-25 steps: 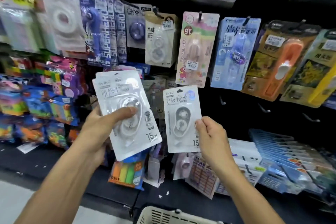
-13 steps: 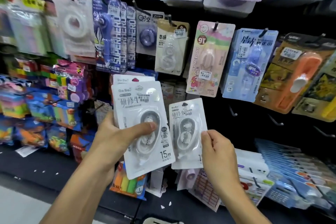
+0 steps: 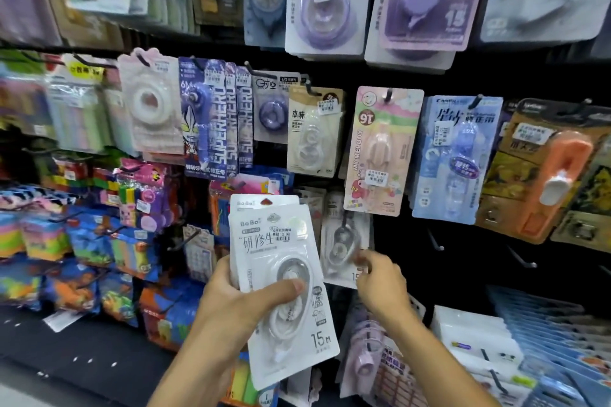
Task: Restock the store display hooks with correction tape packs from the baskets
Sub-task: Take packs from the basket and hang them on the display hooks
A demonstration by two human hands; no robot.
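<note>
We face a black display wall [image 3: 463,268] hung with carded stationery on hooks. Largest in view, along the top row, are lilac and purple correction tape cards [image 3: 420,0], blurred at the edges. Below them, the middle row runs left to right: a pale card with a white ring dispenser [image 3: 150,102], blue SUPERHERO cards [image 3: 211,119], a beige pack [image 3: 312,132], a pink MY MELODY pack [image 3: 380,149], a light blue pack [image 3: 454,155], and an orange-and-brown pack [image 3: 542,172]. At lower left we note bright multicoloured packets [image 3: 76,241], too blurred to name. At lower right, stacks of blue and white packs [image 3: 529,340] lie flat.

Our left hand [image 3: 231,307] holds a small stack of white BoBo correction tape packs [image 3: 284,281], at least two, tilted slightly with the tops leaning left. The thumb lies pressed across the front blister; the other fingers are curled behind. The front card reads 15M near its lower corner.

Just right of that stack, a single matching white pack [image 3: 344,238] sits against the wall below the beige pack, motion-blurred. Our right hand [image 3: 380,284] pinches its lower right corner between thumb and fingertips. We cannot tell whether its top hole is on a hook.

To the right of that pack, bare black hooks [image 3: 434,241] stick out of the wall.
</note>
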